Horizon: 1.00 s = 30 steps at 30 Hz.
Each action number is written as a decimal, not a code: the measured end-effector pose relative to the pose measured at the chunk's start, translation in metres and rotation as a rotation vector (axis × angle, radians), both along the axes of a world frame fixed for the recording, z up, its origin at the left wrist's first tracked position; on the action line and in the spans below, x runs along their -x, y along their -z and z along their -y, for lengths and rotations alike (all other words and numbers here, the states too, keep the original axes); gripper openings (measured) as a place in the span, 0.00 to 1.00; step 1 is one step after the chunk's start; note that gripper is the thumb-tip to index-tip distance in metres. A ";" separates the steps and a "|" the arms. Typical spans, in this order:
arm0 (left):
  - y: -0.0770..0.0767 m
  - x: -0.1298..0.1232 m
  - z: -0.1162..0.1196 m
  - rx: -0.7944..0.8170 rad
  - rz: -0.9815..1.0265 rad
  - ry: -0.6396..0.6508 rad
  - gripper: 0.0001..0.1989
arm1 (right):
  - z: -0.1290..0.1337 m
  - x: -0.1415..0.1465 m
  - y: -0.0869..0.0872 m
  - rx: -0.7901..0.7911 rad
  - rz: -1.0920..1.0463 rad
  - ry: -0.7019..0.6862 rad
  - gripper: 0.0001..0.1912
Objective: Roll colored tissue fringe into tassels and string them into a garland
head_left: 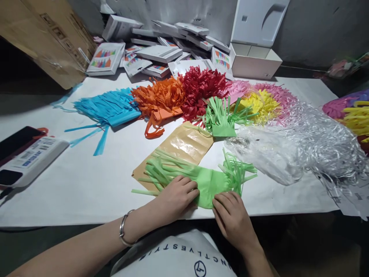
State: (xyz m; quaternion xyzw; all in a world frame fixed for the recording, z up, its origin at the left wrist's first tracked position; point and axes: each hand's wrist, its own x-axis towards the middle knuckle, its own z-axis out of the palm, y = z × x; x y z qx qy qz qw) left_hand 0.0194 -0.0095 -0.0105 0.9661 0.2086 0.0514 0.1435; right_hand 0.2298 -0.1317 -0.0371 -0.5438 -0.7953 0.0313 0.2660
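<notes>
A light green tissue paper tassel sheet [210, 184] lies across the front of the table, with a plain middle band and cut fringe at both ends. My left hand [181, 193] rests on it left of the band, fingers curled down onto the paper. At its near right edge, the curled fingers of my right hand [230, 211] hold the paper. Both thumbs are mostly hidden. Under the left fringe is a tan paper sheet [187, 140]. Just beyond sits another fringed green tissue bundle [224, 130].
Blue [115, 107], orange [161, 96], red [201, 88] and yellow [261, 104] tissue bundles line the back. Silver tinsel [325, 134] lies right, and a labelled white device [34, 157] left. Flat boxes [160, 53], an open white box [255, 63] and a cardboard carton [46, 34] stand behind.
</notes>
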 end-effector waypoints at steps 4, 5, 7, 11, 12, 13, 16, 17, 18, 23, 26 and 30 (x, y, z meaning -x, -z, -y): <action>-0.001 -0.001 -0.001 0.006 -0.043 0.002 0.08 | -0.001 -0.001 0.002 -0.045 -0.047 0.000 0.12; -0.001 -0.001 -0.001 0.009 -0.048 0.002 0.09 | -0.001 -0.001 0.002 -0.043 -0.073 0.015 0.11; -0.002 -0.001 -0.001 0.014 -0.051 -0.001 0.11 | -0.002 0.001 0.000 -0.024 -0.126 0.057 0.09; -0.002 -0.003 -0.001 -0.014 -0.049 -0.007 0.05 | -0.004 0.004 -0.003 -0.001 -0.151 0.117 0.07; -0.001 -0.004 -0.001 -0.025 -0.044 -0.011 0.05 | -0.004 0.005 -0.003 -0.016 -0.125 0.121 0.06; 0.001 -0.004 -0.002 -0.031 -0.036 -0.014 0.07 | -0.005 0.006 -0.003 -0.034 -0.091 0.118 0.07; 0.007 -0.003 -0.004 -0.017 0.016 -0.002 0.07 | -0.008 0.009 0.000 -0.081 -0.020 0.080 0.13; 0.009 -0.002 -0.005 -0.005 0.050 0.014 0.07 | -0.008 0.009 0.001 -0.078 -0.031 0.079 0.14; 0.011 -0.002 -0.006 0.010 0.088 0.035 0.08 | -0.009 0.008 0.002 -0.073 -0.056 0.088 0.15; 0.016 -0.003 -0.011 0.094 0.145 0.067 0.10 | -0.012 0.002 0.001 -0.038 -0.169 0.231 0.09; 0.012 -0.014 -0.017 0.130 0.037 -0.065 0.09 | -0.019 -0.002 -0.001 -0.005 -0.134 0.328 0.08; 0.005 -0.033 -0.029 0.182 -0.101 -0.248 0.09 | -0.034 -0.004 0.002 0.009 -0.039 0.434 0.12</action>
